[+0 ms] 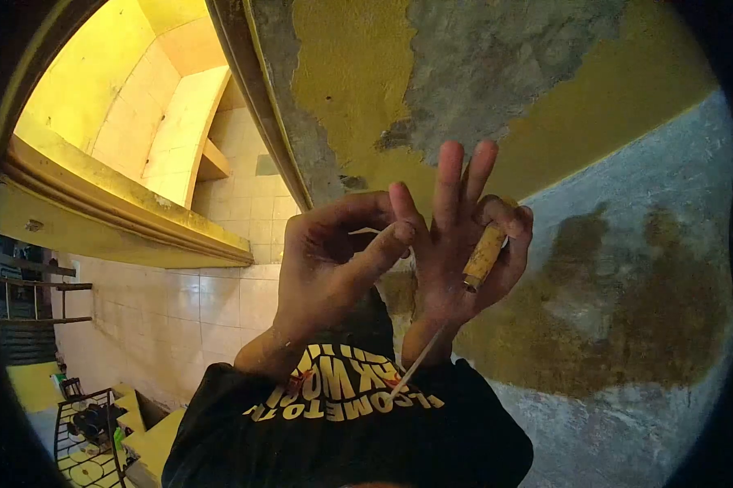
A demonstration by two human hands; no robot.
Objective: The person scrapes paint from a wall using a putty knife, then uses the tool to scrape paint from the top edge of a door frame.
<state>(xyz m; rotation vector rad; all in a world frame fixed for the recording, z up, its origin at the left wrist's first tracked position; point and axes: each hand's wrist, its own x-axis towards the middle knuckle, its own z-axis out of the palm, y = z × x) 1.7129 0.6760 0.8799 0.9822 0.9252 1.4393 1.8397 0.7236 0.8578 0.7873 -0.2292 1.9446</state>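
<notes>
My right hand (456,244) is raised before my chest, palm towards me. Two of its fingers stretch up, while the others curl round the worn yellowish handle of a tool (482,259). A long thin metal shaft or edge-on blade slants down from that handle towards my shirt; its exact kind does not show. Beside it, my left hand (326,252) is closed in a pinch against the right thumb and palm. Whatever lies between the left fingertips, if anything, is hidden or too small to make out.
A wall (537,73) with patchy yellow paint and bare grey plaster stands close to my right. On the left is a doorway with a yellow frame (122,215) and a tiled floor (171,325). A metal railing (86,439) and dark clutter lie at lower left.
</notes>
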